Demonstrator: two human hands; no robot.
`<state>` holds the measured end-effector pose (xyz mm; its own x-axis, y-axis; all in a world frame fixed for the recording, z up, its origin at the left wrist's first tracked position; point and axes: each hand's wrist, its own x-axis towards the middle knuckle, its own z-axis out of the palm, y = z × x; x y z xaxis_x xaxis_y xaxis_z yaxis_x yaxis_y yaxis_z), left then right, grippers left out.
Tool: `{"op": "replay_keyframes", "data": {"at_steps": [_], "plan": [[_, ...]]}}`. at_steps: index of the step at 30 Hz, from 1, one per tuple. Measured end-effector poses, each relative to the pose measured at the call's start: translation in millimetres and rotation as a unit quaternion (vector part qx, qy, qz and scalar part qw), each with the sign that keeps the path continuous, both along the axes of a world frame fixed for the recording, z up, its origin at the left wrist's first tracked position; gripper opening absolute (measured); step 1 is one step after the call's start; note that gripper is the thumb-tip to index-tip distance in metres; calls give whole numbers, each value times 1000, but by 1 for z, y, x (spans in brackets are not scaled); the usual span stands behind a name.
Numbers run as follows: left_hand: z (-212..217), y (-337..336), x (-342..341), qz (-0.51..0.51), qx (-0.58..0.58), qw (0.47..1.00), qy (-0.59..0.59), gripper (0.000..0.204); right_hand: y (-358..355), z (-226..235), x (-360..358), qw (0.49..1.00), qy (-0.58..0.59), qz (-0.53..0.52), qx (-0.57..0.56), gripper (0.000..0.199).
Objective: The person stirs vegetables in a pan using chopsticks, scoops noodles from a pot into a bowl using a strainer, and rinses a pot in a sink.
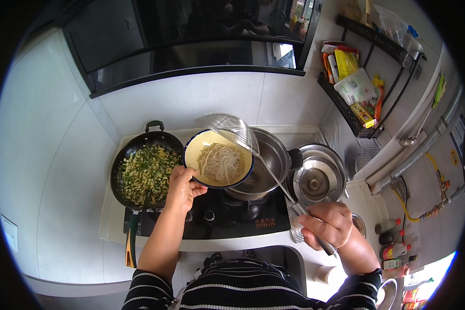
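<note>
My left hand (182, 187) grips the near-left rim of a cream enamel bowl (191, 151) with a dark blue edge. Pale noodles (223, 163) lie in the bowl. Closed around the long handle of a wire-mesh strainer (227, 126) is my right hand (327, 226). The strainer's mesh head is tilted over the bowl's far right side, and no food shows in it. Behind both, a steel pot (271, 142) stands on the stove, partly hidden by bowl and strainer. A black frying pan (117, 182) at left holds chopped greens and pale yellow bits (147, 170).
The black glass stove (217, 227) lies under the pans. Stacked steel basins (318, 181) stand right of the pot. The frying pan's handle (132, 240) juts toward me. A black wall rack (346, 106) with food packets hangs at upper right; several bottles (392, 251) stand at far right.
</note>
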<state>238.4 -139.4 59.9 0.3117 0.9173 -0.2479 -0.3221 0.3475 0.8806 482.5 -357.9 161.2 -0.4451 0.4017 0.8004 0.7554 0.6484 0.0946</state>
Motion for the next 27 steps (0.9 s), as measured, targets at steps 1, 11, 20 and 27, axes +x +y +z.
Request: {"op": "replay_keyframes", "data": {"at_steps": [1, 11, 20, 27], "plan": [[-1, 0, -2, 2, 1, 1000, 2, 23, 0, 0, 1, 1000, 4, -6, 3, 19], [1, 7, -11, 39, 0, 999, -14, 25, 40, -68, 42, 966, 152, -138, -159, 21], [0, 7, -15, 49, 2, 999, -17, 24, 86, -99, 41, 952, 143, -106, -249, 18], [3, 3, -18, 74, -4, 997, -8, 23, 89, -53, 62, 937, 179, -42, -297, 11]]}}
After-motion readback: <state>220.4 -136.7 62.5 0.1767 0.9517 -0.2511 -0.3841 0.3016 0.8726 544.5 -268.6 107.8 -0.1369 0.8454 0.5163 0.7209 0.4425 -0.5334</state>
